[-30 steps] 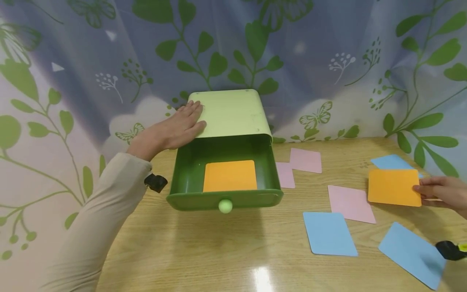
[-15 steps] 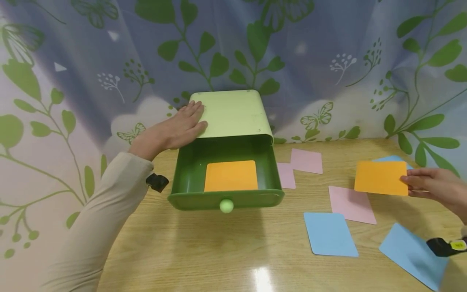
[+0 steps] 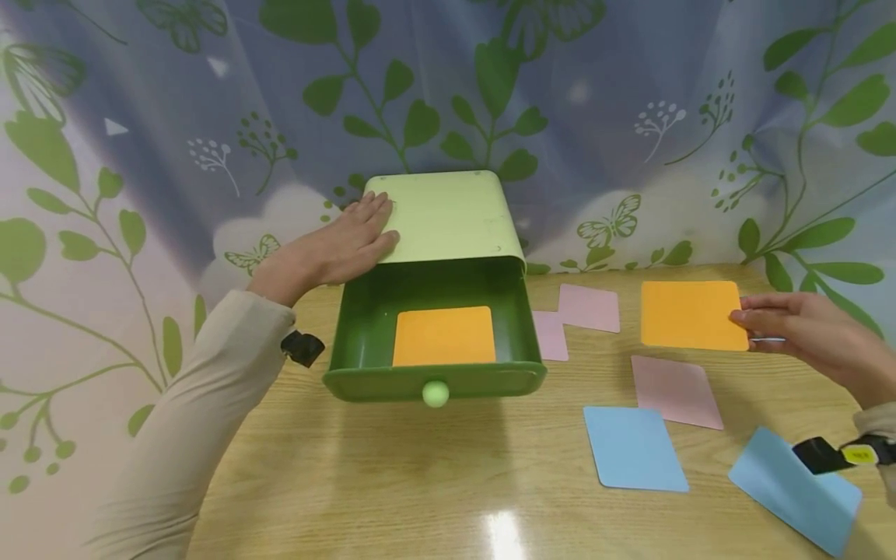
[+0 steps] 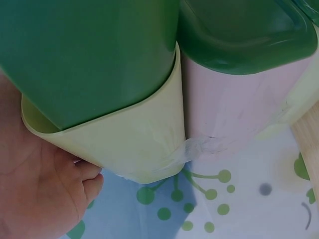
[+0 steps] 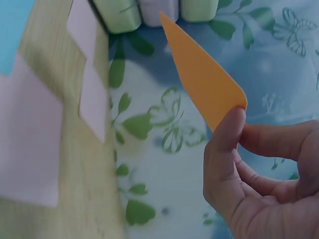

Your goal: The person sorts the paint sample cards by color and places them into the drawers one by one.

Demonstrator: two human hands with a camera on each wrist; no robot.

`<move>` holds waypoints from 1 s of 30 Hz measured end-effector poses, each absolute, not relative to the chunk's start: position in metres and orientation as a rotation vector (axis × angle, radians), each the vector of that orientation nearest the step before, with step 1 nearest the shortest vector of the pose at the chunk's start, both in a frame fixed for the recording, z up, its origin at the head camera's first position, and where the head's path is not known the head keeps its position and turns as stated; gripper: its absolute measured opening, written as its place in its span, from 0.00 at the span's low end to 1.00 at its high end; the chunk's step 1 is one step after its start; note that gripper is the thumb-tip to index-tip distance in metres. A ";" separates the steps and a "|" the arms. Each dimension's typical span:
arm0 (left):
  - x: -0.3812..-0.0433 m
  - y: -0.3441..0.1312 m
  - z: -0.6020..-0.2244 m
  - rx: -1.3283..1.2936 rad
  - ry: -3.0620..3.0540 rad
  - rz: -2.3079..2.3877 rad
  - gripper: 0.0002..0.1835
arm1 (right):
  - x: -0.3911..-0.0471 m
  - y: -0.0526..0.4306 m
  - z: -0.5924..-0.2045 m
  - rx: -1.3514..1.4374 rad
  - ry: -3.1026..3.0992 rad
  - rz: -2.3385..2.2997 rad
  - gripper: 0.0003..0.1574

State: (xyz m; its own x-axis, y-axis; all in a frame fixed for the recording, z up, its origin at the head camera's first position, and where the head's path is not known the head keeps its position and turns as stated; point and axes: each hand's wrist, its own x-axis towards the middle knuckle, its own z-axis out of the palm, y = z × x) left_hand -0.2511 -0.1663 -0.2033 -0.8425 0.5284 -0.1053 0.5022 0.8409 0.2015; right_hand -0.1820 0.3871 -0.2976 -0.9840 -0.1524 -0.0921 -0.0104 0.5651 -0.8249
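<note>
My right hand (image 3: 815, 334) pinches an orange card (image 3: 693, 315) by its right edge, above the back right of the table. In the right wrist view the card (image 5: 202, 74) sits between thumb and fingers, seen nearly edge-on. My left hand (image 3: 343, 241) rests flat on the left side of the pale green top of a drawer cabinet (image 3: 448, 218). The cabinet's top drawer (image 3: 434, 383), dark green with a round knob (image 3: 435, 393), is pulled out. Inside it lies another orange card (image 3: 444, 336). In the left wrist view a pink unit (image 4: 234, 109) adjoins the pale green one (image 4: 134, 134).
Pink cards lie right of the cabinet, one (image 3: 589, 307) at the back and one (image 3: 677, 391) further forward. Blue cards, one (image 3: 635, 449) nearer the middle and one (image 3: 784, 486) at front right, lie on the wooden table (image 3: 392, 482). A patterned curtain (image 3: 595, 140) hangs behind.
My right hand has carried the orange card leftward and a little up in the head view, toward the cabinet. The left hand and the drawer stay where they were.
</note>
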 end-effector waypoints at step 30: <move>-0.251 -0.166 -0.204 0.823 2.868 0.259 0.36 | -0.169 0.257 -0.227 -0.399 2.380 -1.660 0.09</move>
